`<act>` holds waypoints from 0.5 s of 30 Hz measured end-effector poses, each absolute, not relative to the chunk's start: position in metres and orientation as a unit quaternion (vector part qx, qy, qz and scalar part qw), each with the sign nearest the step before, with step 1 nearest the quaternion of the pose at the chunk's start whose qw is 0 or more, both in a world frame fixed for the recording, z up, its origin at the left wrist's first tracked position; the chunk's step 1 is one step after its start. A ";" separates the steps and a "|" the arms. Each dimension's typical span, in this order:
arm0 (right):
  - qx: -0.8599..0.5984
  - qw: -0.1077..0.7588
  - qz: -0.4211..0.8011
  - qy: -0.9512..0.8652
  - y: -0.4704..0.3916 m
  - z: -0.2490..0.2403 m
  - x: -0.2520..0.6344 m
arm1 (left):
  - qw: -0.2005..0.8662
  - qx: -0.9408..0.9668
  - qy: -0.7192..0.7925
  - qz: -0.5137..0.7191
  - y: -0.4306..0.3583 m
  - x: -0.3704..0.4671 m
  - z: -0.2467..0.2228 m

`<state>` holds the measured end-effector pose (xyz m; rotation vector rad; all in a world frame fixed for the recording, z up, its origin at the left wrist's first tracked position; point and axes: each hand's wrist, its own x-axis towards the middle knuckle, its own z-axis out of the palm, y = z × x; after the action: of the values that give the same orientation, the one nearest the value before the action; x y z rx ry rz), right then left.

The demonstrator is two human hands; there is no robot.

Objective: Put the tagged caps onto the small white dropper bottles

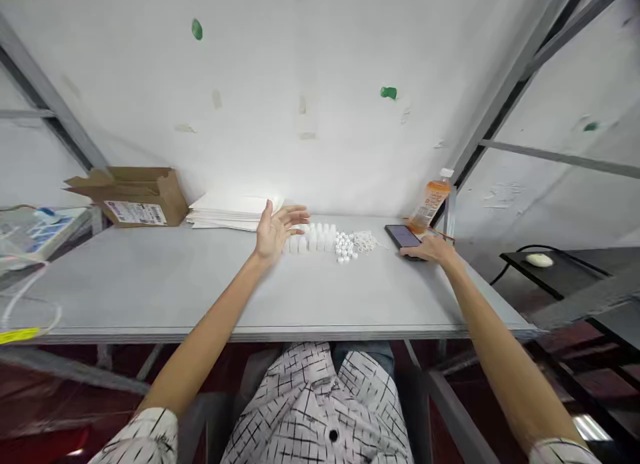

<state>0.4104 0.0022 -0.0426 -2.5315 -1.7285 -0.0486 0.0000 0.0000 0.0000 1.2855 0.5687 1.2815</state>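
Take the small white bottles [320, 237] as your landmark. Your left hand [273, 236] is just left of them, palm open, thumb and fingers spread wide and holding nothing — whether a fingertip brushes a bottle, you can't tell from here. Lift that hand clear before you sweep it sideways; upright bottles this slim probably topple easily. The smartphone [403, 235] lies right of the bottles, beyond the white caps [345, 247] and stringy white rings [365, 241]. Your right hand [431, 249] touches its near edge — how firmly the fingers close is hidden. Handle it gently, clear of the orange drink bottle [430, 205] behind.
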 end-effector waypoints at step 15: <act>-0.739 0.288 -0.212 -0.571 -0.012 -0.030 0.354 | 0.276 0.635 0.394 0.604 0.026 -0.035 0.001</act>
<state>0.3544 -0.0119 -0.0297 -1.9739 -1.5242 -0.5657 -0.0345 0.0264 0.0013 1.7060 1.0586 1.6232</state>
